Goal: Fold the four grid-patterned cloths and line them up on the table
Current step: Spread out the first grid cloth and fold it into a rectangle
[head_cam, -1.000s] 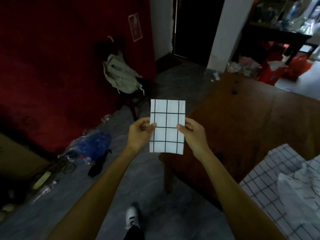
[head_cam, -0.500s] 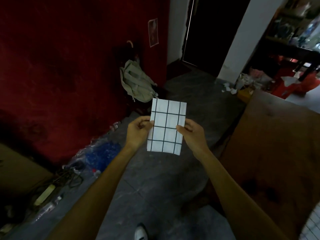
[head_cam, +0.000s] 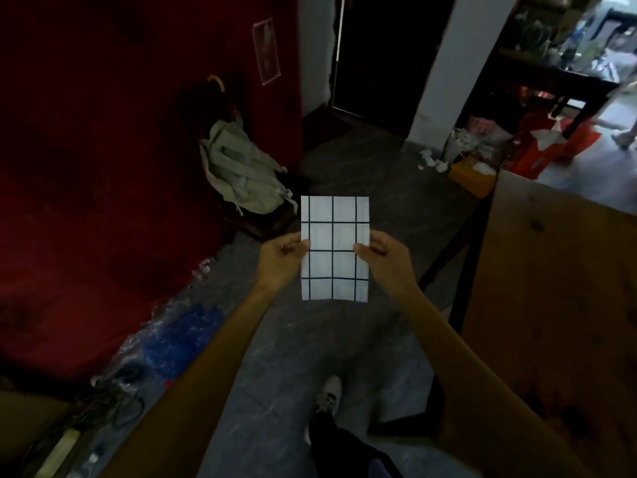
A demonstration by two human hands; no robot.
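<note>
Left hand [head_cam: 281,258] and right hand [head_cam: 386,260] pinch the folded white black-gridded cloth [head_cam: 335,248] by its side edges (keeping it flat), the brown wooden table [head_cam: 558,288] to their right.

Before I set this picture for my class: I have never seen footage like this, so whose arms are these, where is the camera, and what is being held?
The camera sits on a person's head, looking forward and down, so the two bare arms reaching into the picture are that person's own. The left hand and the right hand each pinch a side edge of one folded grid-patterned cloth, holding it flat and upright in the air above the grey floor. The brown wooden table stands to the right; nothing shows on the part in view. A pale backpack rests by the red wall.
</note>
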